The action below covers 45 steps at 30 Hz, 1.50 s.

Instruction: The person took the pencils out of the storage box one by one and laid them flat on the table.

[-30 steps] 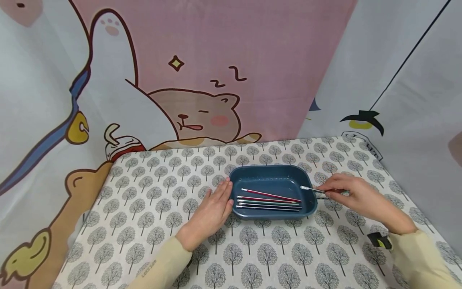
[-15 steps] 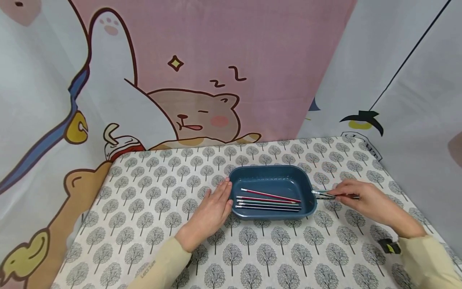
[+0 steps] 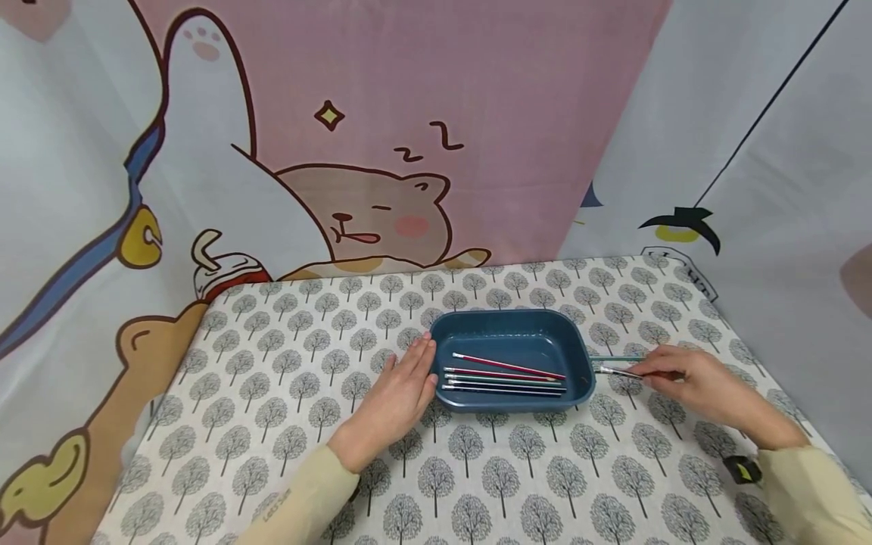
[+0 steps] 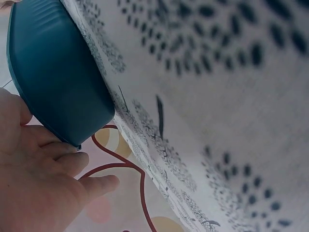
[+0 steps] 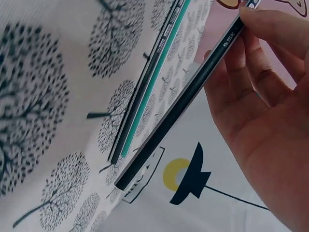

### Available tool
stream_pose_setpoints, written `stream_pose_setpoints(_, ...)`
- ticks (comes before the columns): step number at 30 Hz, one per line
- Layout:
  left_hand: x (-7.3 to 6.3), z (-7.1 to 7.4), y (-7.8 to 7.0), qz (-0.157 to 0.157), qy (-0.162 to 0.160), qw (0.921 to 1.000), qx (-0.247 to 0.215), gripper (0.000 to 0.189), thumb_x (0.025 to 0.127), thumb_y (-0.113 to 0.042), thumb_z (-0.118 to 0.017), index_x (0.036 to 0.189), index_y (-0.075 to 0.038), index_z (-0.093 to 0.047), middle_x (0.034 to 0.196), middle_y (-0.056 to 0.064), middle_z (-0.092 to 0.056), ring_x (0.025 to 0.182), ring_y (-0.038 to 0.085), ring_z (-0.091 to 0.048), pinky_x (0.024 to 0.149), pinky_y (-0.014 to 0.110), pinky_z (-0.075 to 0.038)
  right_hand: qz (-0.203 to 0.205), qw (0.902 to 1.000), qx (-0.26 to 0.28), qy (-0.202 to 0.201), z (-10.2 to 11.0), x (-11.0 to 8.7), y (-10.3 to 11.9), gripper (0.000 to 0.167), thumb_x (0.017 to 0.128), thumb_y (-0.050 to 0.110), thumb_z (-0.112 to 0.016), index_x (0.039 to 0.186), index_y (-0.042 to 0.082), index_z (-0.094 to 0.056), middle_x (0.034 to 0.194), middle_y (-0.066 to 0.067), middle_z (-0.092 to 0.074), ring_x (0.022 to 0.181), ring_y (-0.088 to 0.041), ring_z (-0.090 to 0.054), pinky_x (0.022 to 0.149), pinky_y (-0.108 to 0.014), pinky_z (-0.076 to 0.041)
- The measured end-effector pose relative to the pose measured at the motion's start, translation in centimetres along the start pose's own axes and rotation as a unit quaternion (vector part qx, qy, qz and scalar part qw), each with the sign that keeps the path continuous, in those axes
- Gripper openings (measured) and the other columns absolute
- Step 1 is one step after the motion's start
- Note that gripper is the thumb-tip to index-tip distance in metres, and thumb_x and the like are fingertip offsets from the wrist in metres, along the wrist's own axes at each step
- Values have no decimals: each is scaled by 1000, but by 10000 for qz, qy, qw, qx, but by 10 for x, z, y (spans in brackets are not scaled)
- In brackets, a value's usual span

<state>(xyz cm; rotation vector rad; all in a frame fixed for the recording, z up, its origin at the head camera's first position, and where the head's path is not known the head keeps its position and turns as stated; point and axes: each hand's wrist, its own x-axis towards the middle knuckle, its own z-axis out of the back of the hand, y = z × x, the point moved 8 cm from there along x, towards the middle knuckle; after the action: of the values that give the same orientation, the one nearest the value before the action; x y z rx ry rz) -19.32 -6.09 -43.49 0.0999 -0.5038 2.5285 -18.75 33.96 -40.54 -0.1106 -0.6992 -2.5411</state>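
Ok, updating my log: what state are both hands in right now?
Left hand: open, touching the dark-blue, rounded-rectangular tub.
Right hand: closed, pinching a slim black pencil with pale stripes.

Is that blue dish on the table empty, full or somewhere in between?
In between: in the head view, several pencils lie toward the near side of the blue dish, leaving much of its bottom bare.

Tub (image 3: 507, 404) open from above, backdrop (image 3: 531, 136) behind
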Motion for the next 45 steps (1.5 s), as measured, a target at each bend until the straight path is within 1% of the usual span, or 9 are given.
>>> stream_pose_setpoints(7,0,0,0,4,4,10000,-25,58,113,-30,-40,160,2,-33,169,17,-25,151,38,-33,117,68,-31,87,9999,75,97,-5,-4,-8,32,82,-10,-77,107,9,-81,99,2,-71,73,3,-53,54,-21,-49)
stream_pose_setpoints(14,0,1,0,1,20,10000,-29,58,113,-31,-40,160,2,-33,169,17,-25,152,38,-32,117,68,-30,495,9986,106,134,-15,-2,-10,31,79,-13,-79,104,5,-80,95,3,-70,71,4,-51,53,-20,-47)
stream_pose_setpoints(16,0,1,0,-6,25,10000,-26,58,113,-31,-40,160,2,-33,169,17,-25,152,38,-32,117,68,-30,499,9986,116,158,-17,-1,-10,31,78,-13,-79,104,6,-81,95,3,-70,71,5,-51,53,-20,-47)
stream_pose_setpoints(24,0,1,-1,4,86,10000,2,58,113,-31,-39,160,2,-31,169,18,-25,152,36,-31,117,67,-30,372,9987,-206,275,-24,2,-13,31,78,-10,-81,103,9,-82,97,3,-71,76,6,-53,56,-22,-48)
stream_pose_setpoints(33,-1,1,-1,-45,22,10000,9,58,113,-31,-40,160,3,-32,168,18,-26,152,37,-31,116,68,-31,-70,9974,-268,662,-32,4,-19,31,82,-7,-80,105,14,-82,100,7,-71,79,2,-58,61,-24,-52)
stream_pose_setpoints(39,-1,2,-1,-47,14,10000,-37,58,113,-30,-41,160,2,-32,168,17,-26,152,36,-32,115,68,-32,-189,9962,-272,807,-36,5,-20,29,85,-4,-79,107,15,-82,103,5,-72,82,-9,-65,66,-26,-55)
stream_pose_setpoints(40,-1,2,-1,-41,20,10000,-34,58,113,-30,-40,160,2,-32,169,17,-25,152,35,-32,115,68,-33,-190,9962,-265,814,-37,5,-20,29,85,-4,-78,107,15,-82,104,5,-72,82,-8,-65,66,-26,-56)
stream_pose_setpoints(45,-1,1,-1,-58,-37,10000,-43,57,112,-29,-41,159,3,-33,168,18,-26,152,37,-32,116,68,-32,-164,9967,-237,760,-35,6,-19,30,85,-5,-79,107,15,-82,101,8,-71,81,2,-59,63,-25,-53)
